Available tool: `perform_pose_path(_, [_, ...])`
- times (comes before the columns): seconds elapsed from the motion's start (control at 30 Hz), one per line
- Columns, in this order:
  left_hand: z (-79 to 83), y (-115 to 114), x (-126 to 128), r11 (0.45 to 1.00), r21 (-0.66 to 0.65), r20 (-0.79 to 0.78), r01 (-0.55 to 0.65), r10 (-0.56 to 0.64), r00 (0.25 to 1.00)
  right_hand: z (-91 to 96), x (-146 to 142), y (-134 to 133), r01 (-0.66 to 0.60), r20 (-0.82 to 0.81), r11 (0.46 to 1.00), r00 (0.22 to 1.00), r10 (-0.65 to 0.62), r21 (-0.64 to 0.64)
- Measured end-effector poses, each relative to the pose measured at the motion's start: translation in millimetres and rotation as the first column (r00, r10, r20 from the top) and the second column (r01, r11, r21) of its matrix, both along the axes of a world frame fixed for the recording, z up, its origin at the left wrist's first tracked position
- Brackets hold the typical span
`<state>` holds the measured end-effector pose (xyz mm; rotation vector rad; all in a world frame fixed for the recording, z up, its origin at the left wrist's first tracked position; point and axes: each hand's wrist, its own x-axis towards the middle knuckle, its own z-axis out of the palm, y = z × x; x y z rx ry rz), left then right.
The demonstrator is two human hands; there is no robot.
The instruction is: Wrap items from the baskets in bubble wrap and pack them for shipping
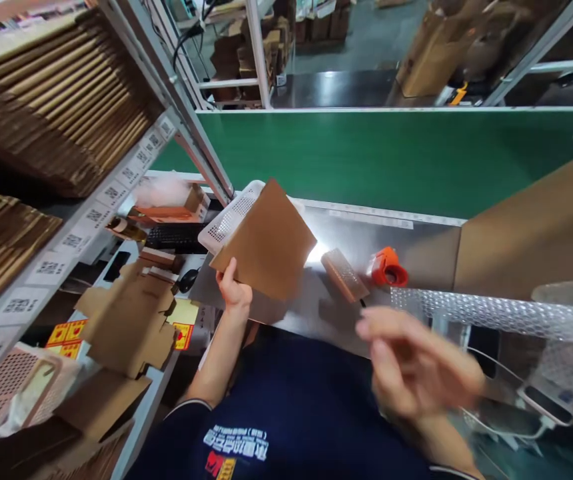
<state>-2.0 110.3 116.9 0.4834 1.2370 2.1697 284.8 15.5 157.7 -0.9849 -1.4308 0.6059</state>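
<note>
My left hand [233, 287] is closed on the lower left edge of a folded-flat cardboard box [271, 243], which is tilted over the metal bench. Behind the cardboard, a white perforated basket [234, 217] is partly covered. My right hand [416, 363] is blurred by motion above the bench's front edge; thumb and forefinger look apart, with nothing visible between them. Just beyond it lies a small bubble-wrapped box [345, 275]. An orange tape dispenser [389, 267] rests to the right of that box.
A green conveyor belt [366, 153] runs behind the bench. Stacked flat cartons [66, 100] fill the left shelf. On the right are a roll of bubble wrap [496, 313], a large open carton [531, 233] and phones with cables. An unfolded carton [129, 317] lies at left.
</note>
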Motion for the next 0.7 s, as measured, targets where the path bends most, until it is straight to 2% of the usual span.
perform_pose_path(0.03, [-5.5,-6,1,0.999,0.007,0.022,0.05,-0.05,0.998,-14.1,-4,28,0.072,-0.06,0.996,0.995,-0.074,-0.049])
perform_pose_path(0.07, [-12.0,-14,3,0.994,0.006,0.051,0.113,-0.114,0.992,-29.5,-7,55,0.133,-0.198,0.968,0.964,-0.175,-0.212])
perform_pose_path(0.1, [-19.3,-22,5,0.982,-0.004,0.083,0.187,-0.186,0.979,-46.0,-9,80,0.099,-0.319,0.911,0.917,-0.239,-0.4])
perform_pose_path(0.13, [-26.6,-31,6,0.965,-0.02,0.109,0.26,-0.257,0.96,-63.0,-9,100,-0.007,-0.438,0.831,0.852,-0.286,-0.556])
perform_pose_path(0.17, [-33.2,-40,6,0.942,-0.044,0.119,0.333,-0.326,0.938,-80.0,-9,117,-0.112,-0.517,0.755,0.792,-0.325,-0.646])
perform_pose_path(0.2, [-38.3,-48,4,0.912,-0.073,0.102,0.404,-0.396,0.913,-96.0,-8,128,-0.175,-0.559,0.709,0.75,-0.354,-0.683])
perform_pose_path(0.23, [-41.3,-56,-1,0.872,-0.111,0.057,0.476,-0.473,0.879,-110.4,-7,135,-0.2,-0.585,0.686,0.712,-0.388,-0.699])
perform_pose_path(0.27, [-41.7,-63,-9,0.814,-0.166,-0.008,0.557,-0.566,0.824,-122.7,-7,138,-0.188,-0.596,0.687,0.683,-0.423,-0.702])
perform_pose_path(0.3, [-39.6,-69,-20,0.733,-0.234,-0.076,0.639,-0.669,0.74,-132.6,-7,139,-0.156,-0.604,0.698,0.652,-0.458,-0.699])
perform_pose_path(0.37, [-29.6,-79,-47,0.516,-0.359,-0.136,0.778,-0.853,0.503,-145.0,-10,137,-0.106,-0.628,0.719,0.584,-0.514,-0.687])
perform_pose_path(0.43, [-17.6,-86,-74,0.32,-0.388,-0.093,0.864,-0.947,0.309,-149.8,-17,135,-0.065,-0.643,0.744,0.557,-0.526,-0.665])
perform_pose_path(0.47, [-13.0,-88,-85,0.269,-0.38,-0.064,0.885,-0.962,0.265,-150.6,-22,135,-0.033,-0.637,0.754,0.56,-0.529,-0.656])
perform_pose_path(0.5, [-10.3,-90,-92,0.259,-0.388,-0.045,0.885,-0.964,0.263,-150.6,-27,135,0.002,-0.622,0.762,0.577,-0.53,-0.648])
perform_pose_path(0.53, [-10.2,-89,-95,0.273,-0.433,-0.039,0.859,-0.958,0.285,-150.2,-32,135,0.035,-0.6,0.769,0.603,-0.526,-0.639])
perform_pose_path(0.57, [-12.7,-87,-94,0.322,-0.509,-0.06,0.798,-0.938,0.34,-149.3,-37,134,0.059,-0.579,0.777,0.633,-0.514,-0.626])
perform_pose_path(0.63, [-25.7,-77,-81,0.504,-0.655,-0.196,0.563,-0.833,0.518,-145.4,-42,131,0.102,-0.541,0.803,0.688,-0.483,-0.587])
perform_pose_path(0.7, [-45.6,-64,-58,0.716,-0.645,-0.393,0.266,-0.61,0.688,-137.3,-42,121,0.164,-0.502,0.841,0.737,-0.453,-0.516])
